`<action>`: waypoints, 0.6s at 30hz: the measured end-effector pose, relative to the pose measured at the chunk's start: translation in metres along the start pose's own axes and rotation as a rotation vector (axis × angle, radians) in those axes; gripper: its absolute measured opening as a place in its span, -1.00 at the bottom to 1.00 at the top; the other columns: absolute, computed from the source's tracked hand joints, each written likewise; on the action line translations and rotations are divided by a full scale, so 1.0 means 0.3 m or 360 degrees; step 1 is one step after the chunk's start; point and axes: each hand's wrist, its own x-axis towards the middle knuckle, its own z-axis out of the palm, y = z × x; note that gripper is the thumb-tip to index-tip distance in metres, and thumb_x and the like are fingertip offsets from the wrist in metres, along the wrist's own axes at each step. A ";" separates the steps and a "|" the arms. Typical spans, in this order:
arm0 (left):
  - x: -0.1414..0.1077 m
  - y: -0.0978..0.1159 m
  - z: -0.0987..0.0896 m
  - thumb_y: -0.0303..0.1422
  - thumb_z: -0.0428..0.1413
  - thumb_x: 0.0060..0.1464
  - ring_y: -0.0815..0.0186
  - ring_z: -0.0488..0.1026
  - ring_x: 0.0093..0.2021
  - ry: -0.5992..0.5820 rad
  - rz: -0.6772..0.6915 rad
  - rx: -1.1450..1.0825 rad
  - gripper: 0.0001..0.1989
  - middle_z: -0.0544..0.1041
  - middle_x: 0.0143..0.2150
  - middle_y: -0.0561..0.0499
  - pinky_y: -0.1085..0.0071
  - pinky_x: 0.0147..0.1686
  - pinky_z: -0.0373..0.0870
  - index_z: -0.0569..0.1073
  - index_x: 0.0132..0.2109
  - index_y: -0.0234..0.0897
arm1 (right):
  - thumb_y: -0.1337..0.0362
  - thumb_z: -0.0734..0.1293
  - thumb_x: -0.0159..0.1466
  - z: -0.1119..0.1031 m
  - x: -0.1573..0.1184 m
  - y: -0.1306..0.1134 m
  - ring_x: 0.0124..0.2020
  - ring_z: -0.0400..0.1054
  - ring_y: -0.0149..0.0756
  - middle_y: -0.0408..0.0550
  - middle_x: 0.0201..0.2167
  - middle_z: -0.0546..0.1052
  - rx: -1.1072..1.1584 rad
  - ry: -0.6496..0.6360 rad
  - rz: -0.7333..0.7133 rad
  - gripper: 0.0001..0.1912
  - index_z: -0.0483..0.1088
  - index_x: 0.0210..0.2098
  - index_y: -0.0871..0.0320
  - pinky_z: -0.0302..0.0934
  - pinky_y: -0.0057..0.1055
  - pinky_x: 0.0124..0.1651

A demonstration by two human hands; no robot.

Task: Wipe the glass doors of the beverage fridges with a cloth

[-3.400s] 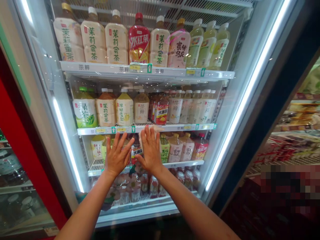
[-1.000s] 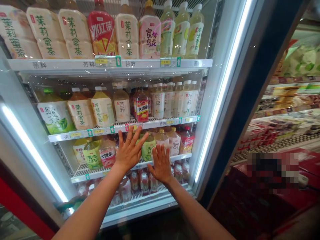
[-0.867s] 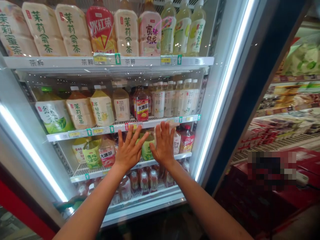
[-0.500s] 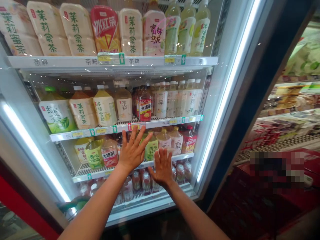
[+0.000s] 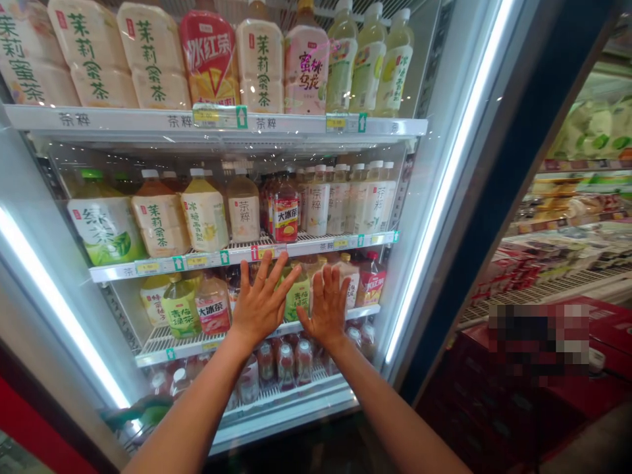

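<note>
My left hand (image 5: 261,299) is raised with its fingers spread, palm toward a lit drinks cooler. Just to its right, my right hand (image 5: 326,306) is held up flat, fingers apart and pointing upward. Neither hand holds anything. Reflections suggest a glass pane in front of the shelves, but whether the palms touch it I cannot tell. Beyond the fingers lies the front edge of the middle shelf (image 5: 232,255), where a dark tea bottle with a red label (image 5: 286,217) stands. Between the hands shows a green-labelled bottle (image 5: 299,297); other bottles behind are partly hidden.
Large tea bottles (image 5: 151,59) line the top shelf (image 5: 296,124). Small bottles (image 5: 286,365) fill the bottom. Bright light strips (image 5: 449,178) run down both sides. At right, a dark door frame (image 5: 513,171) borders another chilled display (image 5: 587,191) and red boxes (image 5: 543,375).
My right hand has risen, its fingertips now nearly level with those of my left hand. The left hand stays in almost the same place. The view has shifted slightly.
</note>
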 end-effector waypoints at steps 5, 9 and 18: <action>-0.001 -0.001 -0.001 -0.37 0.09 0.21 0.09 -0.29 0.56 -0.0009 -0.0018 -0.0042 -0.22 -0.06 0.54 -0.01 -0.15 0.50 -0.48 0.00 0.50 -0.07 | 0.08 0.22 0.37 0.021 -0.272 -0.025 0.56 -0.44 0.17 0.16 0.56 -0.41 -0.0014 -0.0142 0.0008 -0.02 -0.47 0.53 0.24 -0.12 0.38 0.43; -0.003 0.000 -0.002 -0.35 0.09 0.22 0.09 -0.31 0.56 0.0000 -0.0017 -0.0051 -0.22 -0.07 0.55 -0.02 -0.15 0.50 -0.49 0.01 0.50 -0.07 | 0.07 0.15 0.41 -0.015 -0.085 -0.001 0.57 -0.45 0.11 0.12 0.57 -0.36 0.0033 -0.0101 -0.0022 -0.08 -0.50 0.52 0.19 -0.19 0.33 0.46; -0.001 0.001 -0.001 -0.34 0.10 0.22 0.06 -0.31 0.57 0.0007 -0.0003 -0.0019 -0.27 -0.10 0.55 -0.03 -0.15 0.50 -0.49 0.09 0.48 -0.11 | -0.08 0.12 0.39 0.011 0.003 -0.002 0.56 -0.51 0.17 0.14 0.56 -0.45 0.0011 0.0047 -0.0061 -0.01 -0.50 0.52 0.30 -0.24 0.33 0.47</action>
